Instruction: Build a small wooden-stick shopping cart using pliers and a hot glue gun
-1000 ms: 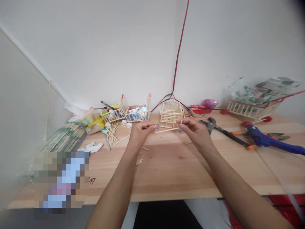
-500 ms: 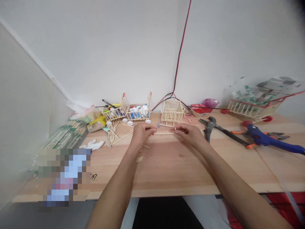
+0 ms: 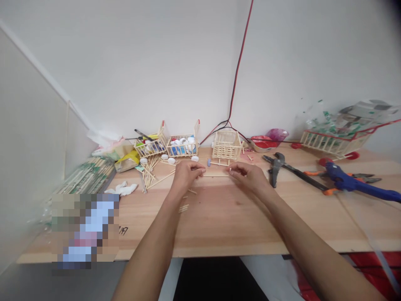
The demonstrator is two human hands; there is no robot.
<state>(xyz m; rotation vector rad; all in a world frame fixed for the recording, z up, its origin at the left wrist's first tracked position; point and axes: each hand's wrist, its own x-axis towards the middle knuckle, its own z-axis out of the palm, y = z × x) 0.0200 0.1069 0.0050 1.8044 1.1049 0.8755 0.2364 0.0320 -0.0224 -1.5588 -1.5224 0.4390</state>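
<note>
A thin, pale wooden stick (image 3: 216,175) runs level between my two hands, low over the table. My left hand (image 3: 188,173) is closed in a pinch at its left end, thumb against forefinger. At the other end my right hand (image 3: 249,174) pinches too, and a small pale tip shows between its fingers. My palms partly hide both stick ends. Just beyond the hands stands a small basket-like frame of wooden sticks (image 3: 226,146), with a little bluish-grey piece (image 3: 209,161) at its left.
Two small stick carts (image 3: 183,148) with filled baskets stand at the back left, near loose sticks (image 3: 151,172). Bagged sticks (image 3: 90,175) lie far left. On the right are pliers (image 3: 275,169), a blue glue gun (image 3: 351,182) and a red-trimmed cart (image 3: 332,144).
</note>
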